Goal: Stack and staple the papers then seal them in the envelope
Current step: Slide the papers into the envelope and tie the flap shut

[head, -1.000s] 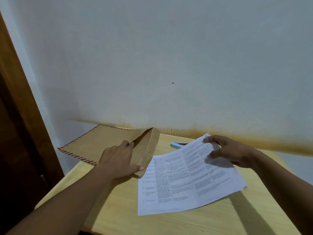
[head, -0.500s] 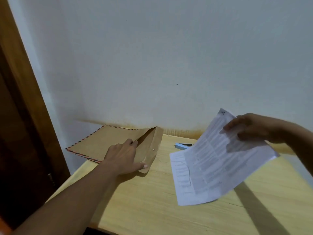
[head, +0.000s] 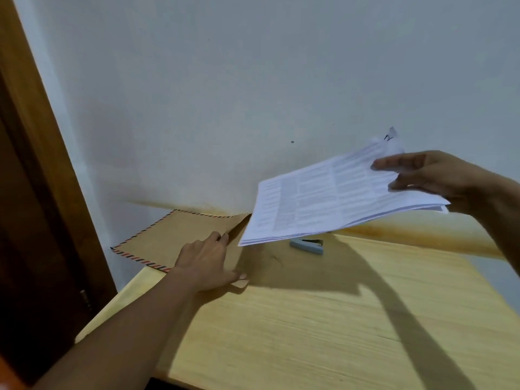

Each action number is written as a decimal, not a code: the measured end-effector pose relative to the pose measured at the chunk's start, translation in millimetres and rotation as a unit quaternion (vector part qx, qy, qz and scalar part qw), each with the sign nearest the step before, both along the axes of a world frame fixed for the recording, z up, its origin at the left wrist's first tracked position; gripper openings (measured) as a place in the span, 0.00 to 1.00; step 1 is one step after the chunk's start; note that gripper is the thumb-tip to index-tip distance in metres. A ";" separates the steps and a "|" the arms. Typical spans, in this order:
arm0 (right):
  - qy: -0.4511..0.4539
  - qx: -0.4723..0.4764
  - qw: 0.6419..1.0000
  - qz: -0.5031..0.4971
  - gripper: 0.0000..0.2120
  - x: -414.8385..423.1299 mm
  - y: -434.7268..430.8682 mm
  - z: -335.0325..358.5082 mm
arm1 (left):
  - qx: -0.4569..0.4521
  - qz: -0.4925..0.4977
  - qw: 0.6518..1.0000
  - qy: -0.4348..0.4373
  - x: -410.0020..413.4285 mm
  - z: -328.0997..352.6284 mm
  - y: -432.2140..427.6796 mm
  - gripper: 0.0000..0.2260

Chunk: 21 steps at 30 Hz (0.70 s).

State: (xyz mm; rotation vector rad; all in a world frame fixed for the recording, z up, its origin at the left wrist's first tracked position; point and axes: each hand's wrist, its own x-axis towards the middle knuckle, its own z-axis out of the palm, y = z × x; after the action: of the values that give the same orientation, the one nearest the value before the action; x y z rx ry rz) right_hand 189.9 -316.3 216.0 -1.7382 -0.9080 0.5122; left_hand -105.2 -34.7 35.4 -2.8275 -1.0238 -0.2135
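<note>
Pressing flat on the brown airmail envelope point(head: 174, 237) at 10 o'clock on the wooden table point(head: 309, 333), the left hand point(head: 206, 260) has straight fingers at the mouth and its thumb on the flap corner. Aloft at 2 o'clock, the right hand point(head: 439, 178) pinches the paper stack point(head: 332, 198) by its far end; the near corner hangs just beside the mouth. A blue stapler point(head: 307, 245) lies at 12 o'clock.

Risk: the unsupported leading edge may snag the flap and buckle.

Count: envelope 1, stack 1 (sheets uncountable), stapler 1, hands 2.
</note>
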 end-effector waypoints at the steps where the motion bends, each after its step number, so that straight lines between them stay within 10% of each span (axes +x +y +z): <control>1: 0.009 -0.021 1.000 0.008 0.21 1.4 3.3 -9.7 | -0.003 0.001 1.000 -0.002 -0.2 0.1 -0.4 0.48; 8: 0.092 -0.121 0.988 0.003 0.19 1.1 32.7 -69.0 | 0.018 -0.018 1.000 -0.007 -6.7 6.0 -5.2 0.35; 13: 0.138 -0.109 0.984 -0.032 0.18 3.9 49.0 -82.2 | 0.039 -0.023 0.998 0.041 -17.2 2.6 -2.4 0.49; 21: 0.114 -0.071 0.990 -0.039 0.20 -40.4 82.5 -93.2 | 0.037 -0.036 0.999 0.010 -8.4 8.3 -10.4 0.46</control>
State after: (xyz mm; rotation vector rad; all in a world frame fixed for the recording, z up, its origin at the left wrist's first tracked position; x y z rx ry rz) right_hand 149.4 -233.8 122.8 -1.7914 -0.6510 0.7222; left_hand -113.6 -45.1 43.7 -2.7963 -0.8915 -0.2259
